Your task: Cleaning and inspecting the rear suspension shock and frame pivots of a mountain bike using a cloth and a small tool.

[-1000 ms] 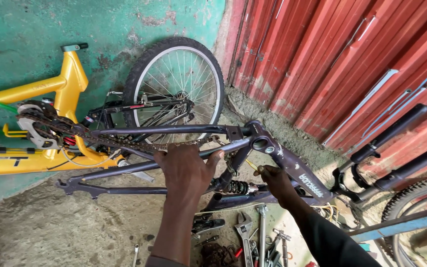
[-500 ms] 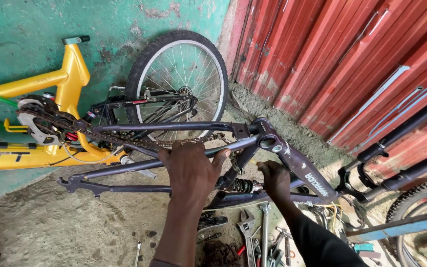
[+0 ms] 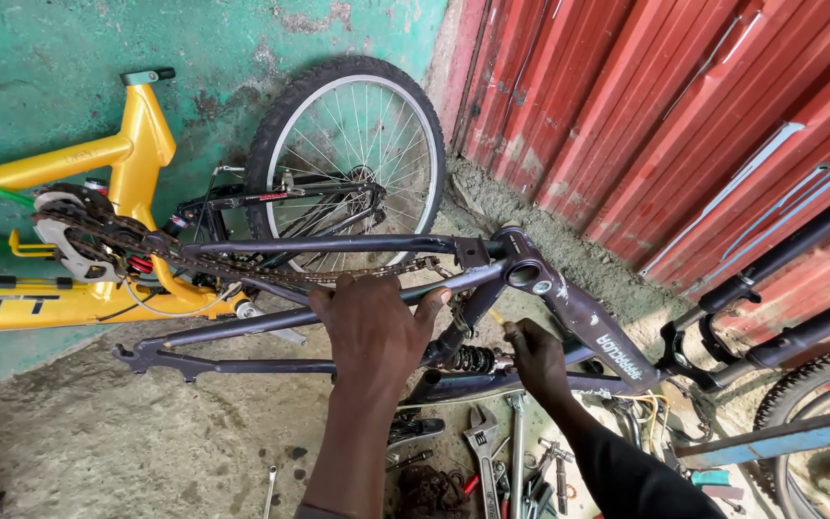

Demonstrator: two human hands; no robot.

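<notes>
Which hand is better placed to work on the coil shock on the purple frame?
Right, probably. The right hand sits against the coil shock at mid-frame. The left hand is wrapped over a tube of the purple frame, apparently steadying it, so it looks occupied.

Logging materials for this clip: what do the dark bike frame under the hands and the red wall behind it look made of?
Dark bike frame: apparently metal tubing, painted dull purple-grey, with welded joints; alloy unclear. Left hand grips one tube. Red wall: likely ribbed sheet metal, painted red, judging by its straight folded ridges.
</notes>
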